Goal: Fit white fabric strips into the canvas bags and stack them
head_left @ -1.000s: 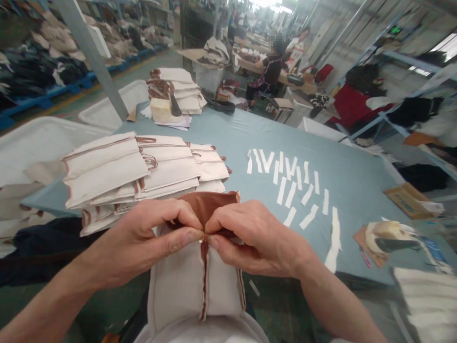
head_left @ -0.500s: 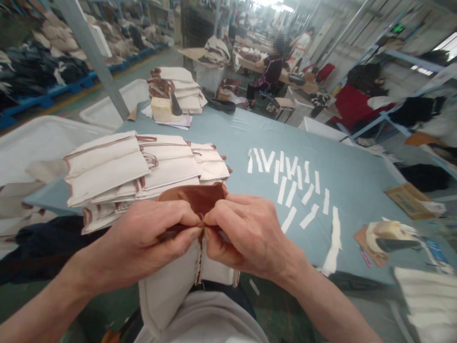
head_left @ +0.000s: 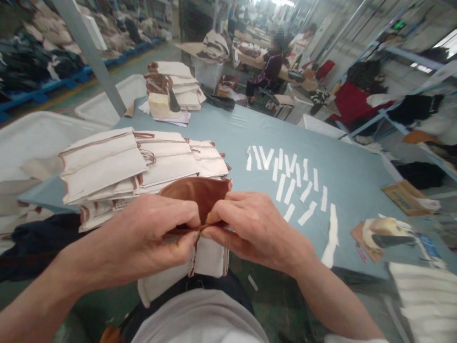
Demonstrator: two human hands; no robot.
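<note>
A cream fabric bag piece with a brown lining hangs between my hands in front of my lap. My left hand pinches its brown-edged rim between thumb and fingers. Close beside it, my right hand grips the same rim, the two thumbs almost meeting at the seam. The lining gapes behind my fingers, and the cream outside hangs below them. Beyond my left hand lie stacked cream pieces with brown trim. White strips are spread on the blue-covered table past my right hand.
At the table's far end stands another cream stack beside a yellowish block. To the right are a cardboard piece and a tape dispenser-like item. White bins flank the left side. A person sits in the background.
The pinched rim has been pulled straighter and flatter between my hands, and the lining gapes wider. The bag's hanging lower part has lifted and swung slightly. Both hands stay on the rim.
</note>
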